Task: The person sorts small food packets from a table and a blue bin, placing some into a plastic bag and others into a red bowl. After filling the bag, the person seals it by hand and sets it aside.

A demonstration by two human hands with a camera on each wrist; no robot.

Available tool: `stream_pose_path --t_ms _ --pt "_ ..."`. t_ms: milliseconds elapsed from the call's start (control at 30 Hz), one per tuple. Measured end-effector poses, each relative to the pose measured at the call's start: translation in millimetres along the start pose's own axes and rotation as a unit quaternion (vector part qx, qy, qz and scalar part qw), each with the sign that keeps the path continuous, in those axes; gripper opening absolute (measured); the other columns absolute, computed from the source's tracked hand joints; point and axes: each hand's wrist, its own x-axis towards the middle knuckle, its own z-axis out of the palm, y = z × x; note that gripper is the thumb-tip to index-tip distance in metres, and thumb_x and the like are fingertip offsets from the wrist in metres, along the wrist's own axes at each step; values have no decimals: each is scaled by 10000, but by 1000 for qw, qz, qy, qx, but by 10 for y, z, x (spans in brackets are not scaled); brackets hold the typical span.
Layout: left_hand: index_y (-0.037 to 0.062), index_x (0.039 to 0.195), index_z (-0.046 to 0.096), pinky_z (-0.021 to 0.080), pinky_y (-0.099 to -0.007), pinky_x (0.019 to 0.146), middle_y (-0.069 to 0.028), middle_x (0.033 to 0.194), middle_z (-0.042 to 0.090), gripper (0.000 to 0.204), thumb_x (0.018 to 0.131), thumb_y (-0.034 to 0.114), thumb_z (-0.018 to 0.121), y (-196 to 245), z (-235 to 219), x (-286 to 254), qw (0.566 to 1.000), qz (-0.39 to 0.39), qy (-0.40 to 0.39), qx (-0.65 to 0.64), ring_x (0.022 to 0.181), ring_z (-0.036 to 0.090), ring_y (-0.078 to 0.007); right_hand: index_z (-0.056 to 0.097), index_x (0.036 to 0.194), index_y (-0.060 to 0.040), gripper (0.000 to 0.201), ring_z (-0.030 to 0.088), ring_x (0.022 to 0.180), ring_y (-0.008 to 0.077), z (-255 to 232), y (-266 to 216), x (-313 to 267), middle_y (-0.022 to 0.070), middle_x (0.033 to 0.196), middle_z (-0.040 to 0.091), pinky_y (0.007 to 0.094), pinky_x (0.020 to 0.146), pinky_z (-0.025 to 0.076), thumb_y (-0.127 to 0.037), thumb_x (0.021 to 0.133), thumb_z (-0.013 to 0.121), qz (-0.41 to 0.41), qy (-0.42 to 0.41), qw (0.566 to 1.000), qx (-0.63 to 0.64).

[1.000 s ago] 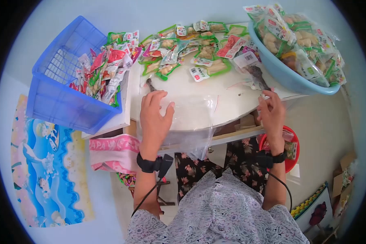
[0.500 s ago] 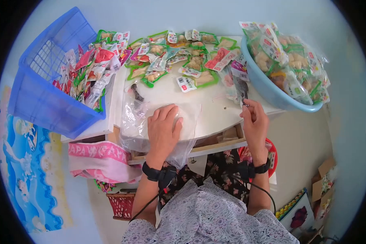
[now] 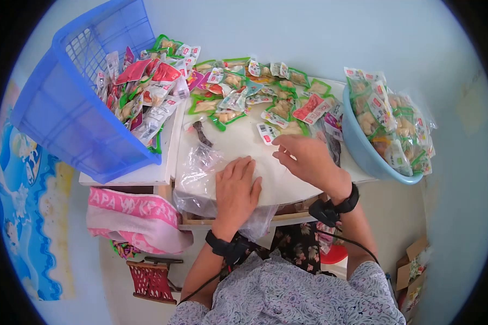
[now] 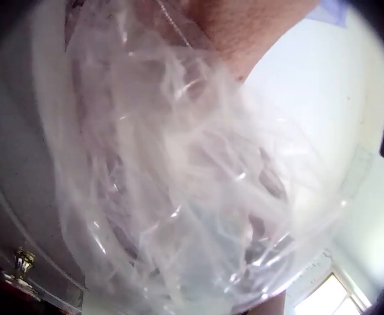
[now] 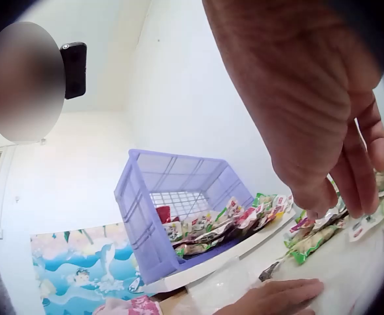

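Observation:
My left hand [image 3: 236, 187] rests with fairly straight fingers on a clear plastic bag [image 3: 192, 187] that hangs over the table's front edge. In the left wrist view the crumpled bag [image 4: 179, 164] covers most of the picture. A dark, elongated piece [image 3: 202, 134] lies by the bag's far end. My right hand [image 3: 313, 165] reaches inward over the table, fingers loosely bent, fingertips close by a green-edged snack packet with a white label [image 3: 266, 132]. Another dark long thing [image 3: 334, 147] lies behind the right hand, partly covered by it.
Several snack packets [image 3: 233, 100] spread along the table's back. A tilted blue plastic basket [image 3: 65, 108] with more packets stands left, a light-blue basin [image 3: 382, 167] heaped with packets right. Below are a half-open drawer [image 3: 293, 212], a pink towel [image 3: 138, 219] and a red container [image 3: 335, 254].
My right hand has left the dark long thing at the right and swung inward toward the labelled packet. The left hand has come down onto the bag and stays there. The head view has shifted.

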Motion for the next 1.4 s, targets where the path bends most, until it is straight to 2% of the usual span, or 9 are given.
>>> stream_pose_path --t_ms 167,267,367,567,767,833,1067,1167,1400 --pt "-15 1283 643 404 -460 1022 -123 1359 618 440 895 186 692 -38 6 -4 1000 0 2 -9 1287 540 -315 705 1066 -92 218 692 870 370 -122 -38 529 140 918 721 485 705 534 -228 897 720 -22 -55 996 -61" --pt "-17 1284 640 403 -464 1021 -128 1364 611 445 892 187 692 -60 9 -12 1000 7 8 -10 1291 536 -317 695 1053 -83 222 696 912 368 34 291 921 149 934 720 490 753 544 -236 894 715 -68 -44 997 -12" --pt "-18 1288 636 402 -467 1025 -127 1368 608 457 887 191 697 -66 10 -14 1000 1 5 -21 1297 532 -318 679 1149 -58 277 706 913 352 160 588 1417 163 963 726 466 795 554 -223 927 693 -55 -109 992 -32" --pt "0 1301 626 401 -476 1031 -121 1381 598 466 887 201 699 -74 7 -10 1000 -6 -2 -23 1304 532 -313 675 1100 -55 243 669 1065 382 444 591 2186 161 1054 718 532 859 544 -205 911 649 -30 -86 985 -148" --pt "8 1305 623 400 -477 1029 -124 1378 593 464 897 218 691 -96 -28 20 999 -13 -20 -37 1305 536 -312 655 1130 -76 287 651 1085 334 980 843 3066 106 1073 718 475 840 561 -216 885 708 -92 19 972 -214" --pt "6 1310 624 401 -478 1026 -127 1387 591 469 899 221 690 -106 -28 34 998 -15 -25 -51 1307 535 -313 652 1049 -71 238 656 1055 332 1042 820 3281 103 1032 720 479 808 565 -211 867 715 -102 40 969 -219" --pt "2 1320 635 409 -476 1010 -129 1419 584 481 909 247 682 -153 -23 41 997 -11 -41 -63 1311 535 -306 710 903 -70 105 685 999 348 1335 911 3605 134 942 738 463 776 577 -127 815 713 -44 39 971 -233" --pt "5 1319 638 407 -465 1012 -122 1415 588 481 911 256 681 -158 -6 45 997 -12 -37 -61 1310 538 -297 744 880 -61 94 704 986 368 1528 1067 3711 157 938 746 476 787 582 -108 808 709 -79 67 965 -242" --pt "16 1319 639 404 -452 1013 -113 1416 585 476 909 252 685 -156 2 50 997 -14 -41 -56 1304 543 -288 775 858 -72 146 729 919 381 1528 1050 3712 197 921 743 484 791 591 -46 792 647 -33 -71 967 -243"
